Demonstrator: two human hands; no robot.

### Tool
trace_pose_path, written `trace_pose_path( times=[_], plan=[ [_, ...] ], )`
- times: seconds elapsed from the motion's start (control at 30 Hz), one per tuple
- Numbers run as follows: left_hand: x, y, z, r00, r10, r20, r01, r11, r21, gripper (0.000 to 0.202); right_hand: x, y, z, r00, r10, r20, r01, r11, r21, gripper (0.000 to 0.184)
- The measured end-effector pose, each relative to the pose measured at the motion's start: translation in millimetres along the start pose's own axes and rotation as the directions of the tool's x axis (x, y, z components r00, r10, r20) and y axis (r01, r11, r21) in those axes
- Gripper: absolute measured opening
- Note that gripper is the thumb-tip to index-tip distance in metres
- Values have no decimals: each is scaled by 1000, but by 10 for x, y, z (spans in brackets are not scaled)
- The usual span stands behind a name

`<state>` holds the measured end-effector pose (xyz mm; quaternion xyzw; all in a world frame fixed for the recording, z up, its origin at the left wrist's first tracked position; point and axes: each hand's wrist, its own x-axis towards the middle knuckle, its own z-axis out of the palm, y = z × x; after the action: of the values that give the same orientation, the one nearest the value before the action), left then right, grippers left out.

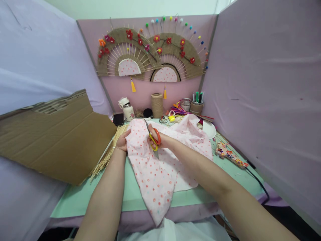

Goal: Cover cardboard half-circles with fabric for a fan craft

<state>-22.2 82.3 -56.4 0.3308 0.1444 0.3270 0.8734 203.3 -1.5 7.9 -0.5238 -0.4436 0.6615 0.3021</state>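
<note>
Nearest me, the pink dotted cloth (pixel 152 177) runs to a pointed corner just over the front edge of the surface (pixel 130 189), w/ the rest spread loosely across the middle & bunched toward the far R side. I'd judge it v. light, soft & floppy, prob. not slippery; w/ no stiffness of its own it'll fold or drag unless kept taut, so I'd pinch it at the edge, close to the blades. Off to the R lies a floral-patterned tool (pixel 228 154) w/ a black cord, prob. a glue gun. Farther in, my R hand (pixel 163 140) is closed around the handles of the scissors (pixel 158 136), approx. mid-cloth: one blade points up & away, but I can't tell how far apart the blades stand. They look rigid & fairly light; best hold is the loops, clear of the tips. My L hand (pixel 122 140) is partly curled on the cloth's L edge, gripping it, some fingers hidden underneath. Just L of that: a bundle of thin sticks (pixel 107 159) & a big cardboard sheet (pixel 62 140). At the back, a twine spool (pixel 157 105) & white bottle (pixel 128 112), w/ decorated fans (pixel 173 47) behind.
</note>
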Motion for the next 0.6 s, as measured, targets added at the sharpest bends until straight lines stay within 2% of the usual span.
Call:
trace_pose_path(
  times=[0.13,0.33,0.6],
  plan=[
    [18,-5,-18,1000,11,9,-11,1000,-2,54,54,-22,-6,997,33,63,-36,998,45,76],
    [48,7,-49,1000,10,24,-10,1000,-3,54,195,17,-19,1000,0,-6,0,996,90,73],
    [38,-23,-25,1000,-12,2,12,1000,19,53,272,85,-66,992,-89,-86,89,996,-1,70]
  ],
)
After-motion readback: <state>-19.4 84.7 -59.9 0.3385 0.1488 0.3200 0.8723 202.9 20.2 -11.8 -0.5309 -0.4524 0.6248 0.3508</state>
